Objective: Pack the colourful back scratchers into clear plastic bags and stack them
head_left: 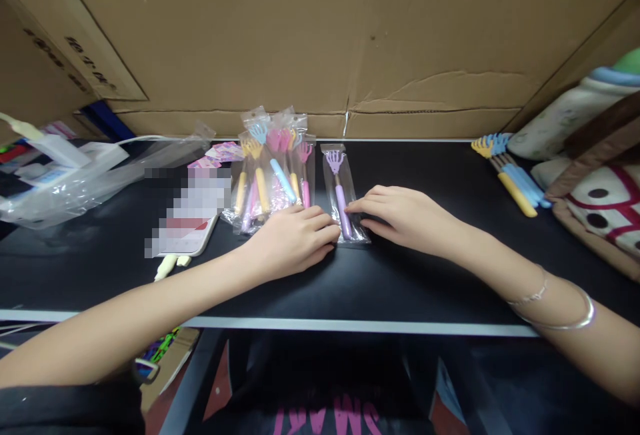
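Note:
A purple back scratcher (341, 198) lies in a clear plastic bag (356, 229) on the black table, its claw end pointing away from me. My right hand (407, 218) reaches in from the right with fingers apart, the fingertips on the bag beside the handle. From the left, my left hand (300, 238) lies low with its fingers stretched out, their tips at the bag's lower left edge. Just beyond it is a pile of bagged back scratchers (275, 165) in yellow, blue, pink and purple. Neither hand has its fingers wrapped around anything.
Unbagged yellow and blue back scratchers (517, 185) lie at the right, beside a plush bag (595, 188). To the left are a phone (193, 215) with a cable, pink cards (225, 152), and crumpled clear plastic (100, 185). Cardboard (300, 35) walls the back.

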A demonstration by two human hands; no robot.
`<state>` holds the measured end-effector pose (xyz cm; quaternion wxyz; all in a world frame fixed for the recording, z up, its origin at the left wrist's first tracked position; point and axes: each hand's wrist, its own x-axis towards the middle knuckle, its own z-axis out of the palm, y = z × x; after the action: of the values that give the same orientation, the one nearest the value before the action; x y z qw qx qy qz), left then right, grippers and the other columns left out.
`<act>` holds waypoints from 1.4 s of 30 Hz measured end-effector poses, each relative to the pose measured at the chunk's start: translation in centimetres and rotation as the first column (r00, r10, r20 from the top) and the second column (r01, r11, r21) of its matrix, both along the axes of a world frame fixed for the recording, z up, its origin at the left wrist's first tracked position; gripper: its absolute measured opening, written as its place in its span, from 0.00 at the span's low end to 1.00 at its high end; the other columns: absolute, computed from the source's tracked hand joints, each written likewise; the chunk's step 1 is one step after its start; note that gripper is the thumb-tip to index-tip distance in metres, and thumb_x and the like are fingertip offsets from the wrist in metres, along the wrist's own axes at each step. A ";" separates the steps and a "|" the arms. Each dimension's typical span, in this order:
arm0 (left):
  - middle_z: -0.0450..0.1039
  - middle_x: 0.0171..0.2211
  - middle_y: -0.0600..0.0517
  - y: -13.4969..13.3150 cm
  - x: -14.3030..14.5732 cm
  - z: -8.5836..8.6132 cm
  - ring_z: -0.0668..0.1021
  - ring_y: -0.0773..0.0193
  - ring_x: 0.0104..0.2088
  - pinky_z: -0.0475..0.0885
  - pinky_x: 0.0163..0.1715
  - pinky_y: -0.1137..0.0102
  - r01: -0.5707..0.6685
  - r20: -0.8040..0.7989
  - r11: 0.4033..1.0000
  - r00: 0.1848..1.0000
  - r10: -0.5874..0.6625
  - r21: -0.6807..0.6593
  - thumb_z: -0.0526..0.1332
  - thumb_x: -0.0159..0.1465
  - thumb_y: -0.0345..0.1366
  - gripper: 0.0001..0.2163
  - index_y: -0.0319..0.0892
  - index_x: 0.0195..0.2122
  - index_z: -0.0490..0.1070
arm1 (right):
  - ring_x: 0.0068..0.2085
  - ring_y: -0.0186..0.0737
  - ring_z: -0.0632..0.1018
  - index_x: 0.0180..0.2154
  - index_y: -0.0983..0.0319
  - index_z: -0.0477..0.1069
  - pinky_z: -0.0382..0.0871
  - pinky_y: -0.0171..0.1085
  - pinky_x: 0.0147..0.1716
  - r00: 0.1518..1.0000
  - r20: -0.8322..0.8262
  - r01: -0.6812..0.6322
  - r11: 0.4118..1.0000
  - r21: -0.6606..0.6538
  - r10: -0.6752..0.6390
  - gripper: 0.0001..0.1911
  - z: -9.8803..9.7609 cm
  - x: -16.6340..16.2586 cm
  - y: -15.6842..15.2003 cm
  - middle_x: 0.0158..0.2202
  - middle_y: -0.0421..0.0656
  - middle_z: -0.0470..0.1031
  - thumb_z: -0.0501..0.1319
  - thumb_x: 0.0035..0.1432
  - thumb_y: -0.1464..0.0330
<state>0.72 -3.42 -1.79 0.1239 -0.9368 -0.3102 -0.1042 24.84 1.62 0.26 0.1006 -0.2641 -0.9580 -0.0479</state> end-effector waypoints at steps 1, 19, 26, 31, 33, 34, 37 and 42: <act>0.77 0.42 0.49 0.0 0.0 0.0 0.77 0.60 0.42 0.70 0.39 0.66 0.000 0.001 1.000 1.000 0.000 -0.001 0.54 0.70 0.35 0.07 0.41 0.39 0.70 | 0.40 0.42 0.77 0.49 0.61 0.75 0.71 0.39 0.39 1.000 -0.012 0.014 1.000 0.011 -0.014 0.15 0.0 0.1 0.2 0.41 0.48 0.79 0.55 0.66 0.68; 0.77 0.48 0.52 -0.2 0.0 0.2 0.77 0.61 0.46 0.70 0.40 0.66 0.045 0.084 0.998 0.995 -0.049 0.041 0.56 0.69 0.34 0.08 0.43 0.45 0.72 | 0.50 0.46 0.76 0.50 0.60 0.74 0.73 0.44 0.46 0.994 -0.067 0.078 0.992 -0.096 -0.085 0.16 -0.5 0.5 1.7 0.46 0.49 0.78 0.53 0.68 0.62; 0.78 0.43 0.52 -0.3 0.0 0.0 0.78 0.61 0.44 0.69 0.37 0.67 0.073 0.086 0.993 0.993 -0.081 0.091 0.55 0.69 0.33 0.09 0.44 0.47 0.72 | 0.55 0.47 0.73 0.55 0.60 0.71 0.72 0.47 0.51 0.993 -0.108 0.030 0.997 -0.067 -0.037 0.18 -1.0 0.4 1.9 0.51 0.48 0.77 0.53 0.68 0.64; 0.78 0.37 0.54 -0.1 0.0 -0.1 0.77 0.62 0.39 0.67 0.33 0.67 0.094 0.085 0.988 0.991 -0.105 0.126 0.56 0.68 0.33 0.07 0.44 0.42 0.73 | 0.56 0.46 0.73 0.55 0.60 0.72 0.72 0.45 0.53 0.991 -0.124 -0.047 0.998 0.044 0.052 0.17 -1.8 0.1 2.2 0.53 0.44 0.78 0.53 0.67 0.69; 0.77 0.35 0.55 -0.1 0.0 -0.1 0.77 0.62 0.38 0.66 0.33 0.67 0.098 0.085 0.984 0.990 -0.112 0.151 0.56 0.68 0.32 0.06 0.44 0.41 0.73 | 0.56 0.47 0.73 0.54 0.60 0.72 0.71 0.46 0.54 0.992 -0.098 -0.059 0.987 0.149 0.074 0.17 -1.9 0.2 2.6 0.54 0.43 0.78 0.54 0.67 0.71; 0.78 0.35 0.55 -0.1 -0.1 -0.2 0.77 0.62 0.38 0.65 0.32 0.67 0.103 0.078 0.981 0.990 -0.117 0.162 0.56 0.68 0.32 0.06 0.44 0.41 0.73 | 0.55 0.48 0.73 0.54 0.60 0.72 0.70 0.48 0.55 0.994 -0.076 -0.065 0.975 0.212 0.083 0.17 -1.9 0.2 2.8 0.53 0.43 0.78 0.54 0.66 0.71; 0.78 0.37 0.56 -0.1 -0.2 -0.3 0.77 0.62 0.39 0.64 0.33 0.66 0.131 0.050 0.973 0.988 -0.143 0.188 0.56 0.69 0.31 0.06 0.44 0.42 0.73 | 0.54 0.50 0.74 0.52 0.62 0.73 0.67 0.51 0.56 0.994 0.012 -0.105 0.921 0.375 0.108 0.17 -1.6 0.2 3.5 0.52 0.44 0.79 0.54 0.66 0.74; 0.78 0.39 0.56 0.0 -0.3 -0.2 0.77 0.64 0.38 0.64 0.33 0.67 0.196 0.039 0.954 0.977 -0.210 0.227 0.53 0.72 0.30 0.08 0.44 0.42 0.73 | 0.50 0.47 0.76 0.50 0.64 0.75 0.69 0.45 0.50 0.981 0.133 -0.187 0.852 0.489 0.138 0.17 -0.7 -0.7 4.8 0.51 0.46 0.80 0.51 0.67 0.77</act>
<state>0.42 -3.44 -2.04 0.2068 -0.9402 -0.2026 -0.1797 24.10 6.39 -0.48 0.1245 -0.1446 -0.9354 -0.2976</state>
